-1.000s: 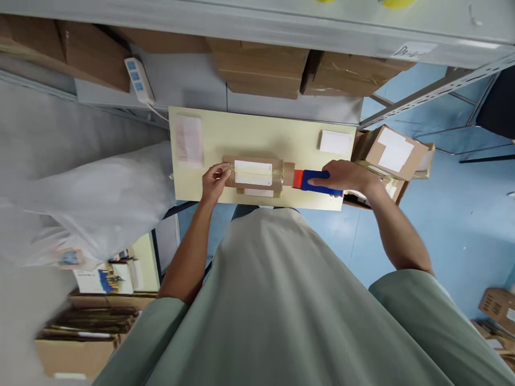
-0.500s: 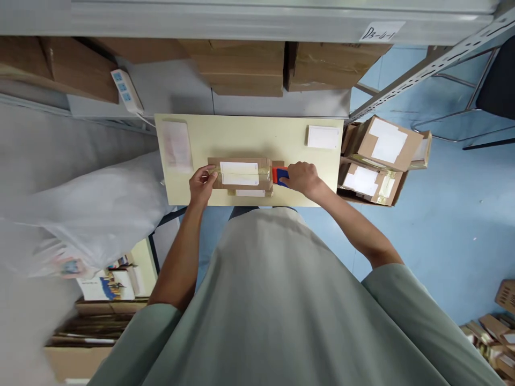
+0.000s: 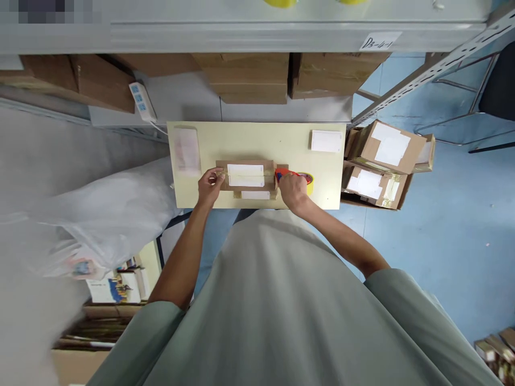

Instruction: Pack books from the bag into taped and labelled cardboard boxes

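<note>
A small long cardboard box (image 3: 246, 175) lies on the pale yellow table, with a white label and clear tape along its top. My left hand (image 3: 210, 187) grips the box's left end, thumb and fingers closed on it. At the opposite end, my right hand (image 3: 293, 190) is wrapped around a tape dispenser (image 3: 284, 172) with red and blue parts. A yellow-edged tape roll (image 3: 309, 182) shows just right of that hand. The dispenser's front end is against or very near the box's right edge. Under the box's near side, another labelled piece (image 3: 255, 195) peeks out.
On the table (image 3: 257, 140) sit a stack of white labels (image 3: 326, 141) and a pale sheet (image 3: 187, 150). Labelled cartons (image 3: 388, 143) stand to the right, a white sack (image 3: 116, 203) to the left. A metal shelf (image 3: 257, 38) with large boxes spans the far side.
My right hand has come closer to the box and turned the tape dispenser, so the yellow roll now shows. My left hand stays at the box's left end. The view has shifted slightly.
</note>
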Demonstrator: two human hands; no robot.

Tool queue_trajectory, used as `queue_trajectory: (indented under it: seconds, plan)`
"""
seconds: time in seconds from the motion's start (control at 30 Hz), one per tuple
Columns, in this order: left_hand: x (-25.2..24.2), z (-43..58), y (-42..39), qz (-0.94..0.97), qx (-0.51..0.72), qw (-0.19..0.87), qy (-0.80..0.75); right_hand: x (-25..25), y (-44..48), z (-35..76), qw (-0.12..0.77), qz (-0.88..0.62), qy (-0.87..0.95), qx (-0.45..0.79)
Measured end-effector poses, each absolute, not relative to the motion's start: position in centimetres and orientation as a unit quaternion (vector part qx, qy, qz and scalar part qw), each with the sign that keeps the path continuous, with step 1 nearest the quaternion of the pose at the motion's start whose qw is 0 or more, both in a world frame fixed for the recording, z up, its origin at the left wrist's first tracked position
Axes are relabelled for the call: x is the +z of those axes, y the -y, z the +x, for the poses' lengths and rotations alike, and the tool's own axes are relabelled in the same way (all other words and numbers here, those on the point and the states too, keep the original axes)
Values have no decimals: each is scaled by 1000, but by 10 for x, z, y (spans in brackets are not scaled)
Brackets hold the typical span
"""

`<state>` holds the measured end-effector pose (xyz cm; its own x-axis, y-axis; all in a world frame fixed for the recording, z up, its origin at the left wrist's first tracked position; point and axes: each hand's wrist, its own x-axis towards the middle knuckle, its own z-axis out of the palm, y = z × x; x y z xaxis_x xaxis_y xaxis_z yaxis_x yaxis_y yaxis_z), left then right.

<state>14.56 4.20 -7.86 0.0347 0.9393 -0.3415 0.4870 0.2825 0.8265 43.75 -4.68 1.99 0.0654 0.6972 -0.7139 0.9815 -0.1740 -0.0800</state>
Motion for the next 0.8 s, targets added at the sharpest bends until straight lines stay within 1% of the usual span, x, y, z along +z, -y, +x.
queue_trajectory:
  seconds: [0.1,0.23,0.4,0.53,0.67,0.8]
  plan:
    - [-74,146,-43,554,232,469,-647,11,55,431,205,708,-589,-332]
    - [-72,145,-43,560,231,483,-632,3,70,432,178,768,-514,-339]
    - [-74,140,-44,589,232,476,-610,9,92,434,152,819,-450,-321]
    - [-70,135,-46,638,221,455,-581,28,100,432,138,848,-419,-294]
    - [-55,134,-48,678,222,389,-582,60,92,428,109,871,-397,-266]
    - [-30,145,-58,713,249,392,-525,97,66,420,74,871,-420,-242]
